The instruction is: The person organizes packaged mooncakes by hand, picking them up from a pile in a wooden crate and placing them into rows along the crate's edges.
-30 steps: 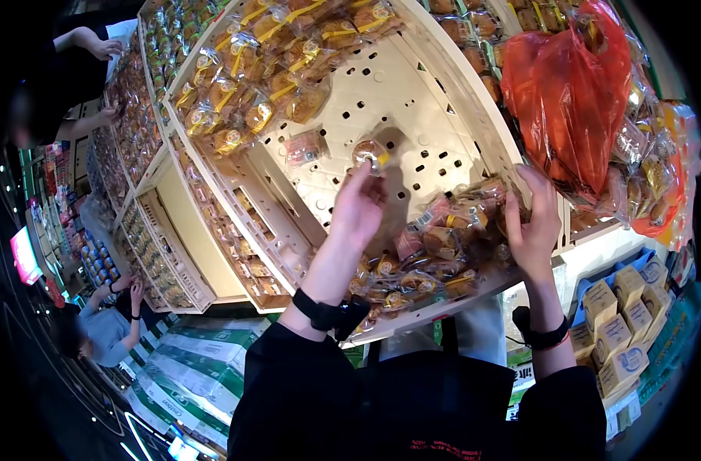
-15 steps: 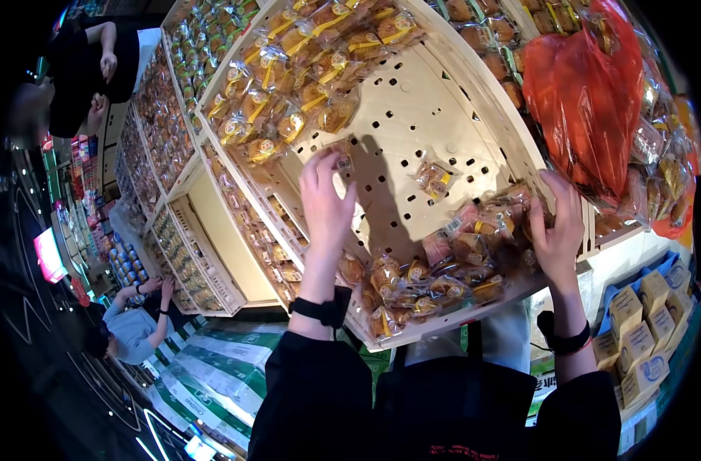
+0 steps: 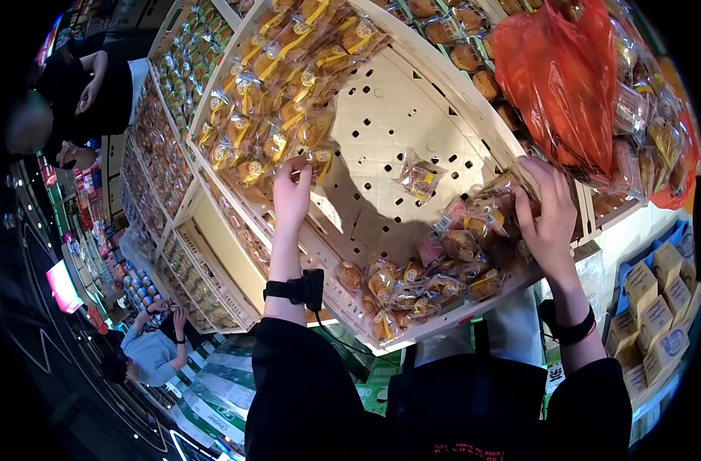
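At the left side of the pale perforated crate (image 3: pixel 373 107), my left hand (image 3: pixel 291 196) pinches a clear-wrapped cake (image 3: pixel 319 161) with a yellow label. It is at the edge of a pile of similar wrapped cakes (image 3: pixel 289 84) filling the far part. My right hand (image 3: pixel 548 219) is closed over the crate's right wall, thumb on the inner side and fingers along the rim. A single wrapped cake (image 3: pixel 419 181) lies alone on the crate floor. Near me, more wrapped cakes (image 3: pixel 442 284) are heaped along the front wall, some with pink labels.
A red plastic bag (image 3: pixel 558 84) rests on goods at the right. Beige boxes (image 3: pixel 657 315) stand in a blue container at lower right. Other display bins (image 3: pixel 204 284) run along the left. Two other people, one in a light blue shirt (image 3: pixel 150 355), are at the left.
My left hand has moved up and left, its fingers closing on a wrapped cake that is now beside the far pile. My right hand stays on the crate wall. The view has shifted slightly.
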`<state>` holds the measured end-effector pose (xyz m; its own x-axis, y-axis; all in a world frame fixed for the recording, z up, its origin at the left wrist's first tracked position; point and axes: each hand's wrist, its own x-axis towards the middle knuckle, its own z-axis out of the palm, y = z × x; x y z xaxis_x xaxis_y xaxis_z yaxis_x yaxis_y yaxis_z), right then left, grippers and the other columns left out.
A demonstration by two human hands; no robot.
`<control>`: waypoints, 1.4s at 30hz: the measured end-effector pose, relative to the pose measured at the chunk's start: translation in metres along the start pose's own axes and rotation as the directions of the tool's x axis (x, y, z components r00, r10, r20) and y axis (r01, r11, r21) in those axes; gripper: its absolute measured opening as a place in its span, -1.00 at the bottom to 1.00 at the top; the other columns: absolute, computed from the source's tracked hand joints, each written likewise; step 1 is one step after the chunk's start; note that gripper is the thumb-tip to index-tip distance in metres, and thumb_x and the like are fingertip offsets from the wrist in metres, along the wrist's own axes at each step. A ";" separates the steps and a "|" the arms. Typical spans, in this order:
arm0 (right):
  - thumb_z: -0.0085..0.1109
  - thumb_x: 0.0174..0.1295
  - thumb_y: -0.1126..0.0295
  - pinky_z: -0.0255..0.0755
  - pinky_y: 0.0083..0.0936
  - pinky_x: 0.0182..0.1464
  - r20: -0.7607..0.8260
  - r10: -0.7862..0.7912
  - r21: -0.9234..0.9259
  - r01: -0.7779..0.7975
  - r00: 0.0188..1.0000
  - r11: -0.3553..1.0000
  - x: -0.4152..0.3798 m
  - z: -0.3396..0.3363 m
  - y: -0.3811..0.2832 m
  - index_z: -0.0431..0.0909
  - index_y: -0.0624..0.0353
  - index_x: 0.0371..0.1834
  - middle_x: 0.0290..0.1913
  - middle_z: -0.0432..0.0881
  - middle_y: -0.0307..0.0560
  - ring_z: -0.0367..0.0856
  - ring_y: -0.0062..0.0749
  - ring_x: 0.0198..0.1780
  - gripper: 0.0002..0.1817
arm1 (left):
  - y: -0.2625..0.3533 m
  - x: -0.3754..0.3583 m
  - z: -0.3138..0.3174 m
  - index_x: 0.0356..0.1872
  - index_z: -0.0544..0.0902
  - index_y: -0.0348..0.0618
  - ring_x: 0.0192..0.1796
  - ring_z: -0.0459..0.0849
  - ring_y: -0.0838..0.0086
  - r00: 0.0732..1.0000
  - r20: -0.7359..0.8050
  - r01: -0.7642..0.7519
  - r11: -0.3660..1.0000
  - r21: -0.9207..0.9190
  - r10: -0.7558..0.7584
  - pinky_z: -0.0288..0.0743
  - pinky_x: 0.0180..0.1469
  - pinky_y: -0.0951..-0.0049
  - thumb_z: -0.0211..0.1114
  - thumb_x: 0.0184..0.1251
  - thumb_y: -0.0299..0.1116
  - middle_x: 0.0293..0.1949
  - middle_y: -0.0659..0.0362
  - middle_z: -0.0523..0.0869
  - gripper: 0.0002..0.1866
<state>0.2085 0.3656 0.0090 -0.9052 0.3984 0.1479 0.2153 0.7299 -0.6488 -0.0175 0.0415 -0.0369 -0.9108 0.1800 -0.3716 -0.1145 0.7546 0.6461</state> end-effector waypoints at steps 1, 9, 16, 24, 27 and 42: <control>0.11 0.16 0.50 0.42 -0.30 0.02 -0.002 0.003 0.002 -0.003 1.000 1.000 0.000 0.000 0.000 0.47 0.17 0.07 0.01 0.56 0.01 0.53 -0.06 -0.01 -0.64 | 0.002 -0.001 -0.002 0.02 0.47 -0.36 -0.06 0.66 0.26 1.000 0.002 0.008 0.999 0.047 -0.009 0.49 0.00 0.35 0.28 0.22 -0.28 -0.12 0.00 0.67 -0.57; 0.14 0.12 0.56 0.43 -0.32 0.00 -0.018 0.007 0.002 -0.007 1.000 1.000 0.000 0.001 -0.001 0.47 0.16 0.06 0.00 0.57 -0.02 0.54 -0.10 -0.02 -0.61 | 0.022 -0.014 0.022 0.00 0.45 -0.28 -0.12 0.54 0.13 0.908 -0.049 -0.282 0.693 0.663 0.416 0.43 -0.05 0.19 0.42 -0.04 -0.31 -0.21 0.00 0.55 -0.45; 0.14 0.10 0.58 0.43 -0.34 0.00 -0.028 0.001 0.031 0.000 1.000 1.000 0.001 0.000 -0.002 0.47 0.16 0.06 0.00 0.57 -0.02 0.54 -0.10 -0.03 -0.60 | 0.027 -0.015 0.005 0.00 0.46 -0.26 -0.08 0.56 0.16 0.862 -0.154 -0.298 0.727 0.618 0.484 0.45 -0.02 0.27 0.40 -0.05 -0.38 -0.18 0.01 0.55 -0.48; 0.14 0.09 0.58 0.43 -0.31 -0.02 -0.033 -0.004 0.023 0.005 0.999 1.000 0.000 0.000 0.000 0.48 0.16 0.07 -0.01 0.57 -0.01 0.54 -0.08 -0.05 -0.59 | 0.036 0.000 -0.023 0.04 0.47 -0.24 0.02 0.53 0.12 0.847 -0.163 -0.312 0.722 0.617 0.505 0.41 0.08 0.27 0.32 0.02 -0.51 -0.06 0.01 0.56 -0.52; 0.14 0.09 0.58 0.43 -0.31 -0.03 -0.037 -0.007 0.024 0.008 0.999 1.000 0.001 0.000 0.000 0.48 0.16 0.06 -0.02 0.57 0.00 0.54 -0.07 -0.06 -0.59 | 0.035 0.014 -0.029 0.05 0.48 -0.23 0.02 0.51 0.14 0.875 -0.161 -0.283 0.752 0.595 0.456 0.40 0.10 0.27 0.33 0.02 -0.52 -0.06 0.02 0.54 -0.52; 0.16 0.08 0.56 0.45 -0.32 -0.06 -0.055 -0.012 0.034 0.014 0.998 0.999 0.000 0.000 0.000 0.50 0.14 0.04 -0.04 0.58 -0.03 0.55 -0.09 -0.08 -0.61 | 0.048 0.007 -0.020 0.02 0.48 -0.22 -0.15 0.54 0.19 0.869 -0.312 -0.161 0.815 0.557 0.385 0.47 -0.08 0.29 0.38 0.04 -0.45 -0.18 0.05 0.48 -0.54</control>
<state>0.2087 0.3662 0.0092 -0.8862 0.4194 0.1969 0.1900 0.7164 -0.6713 -0.0376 0.0664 0.0043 -0.9589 0.2501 0.1337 0.2744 0.9373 0.2149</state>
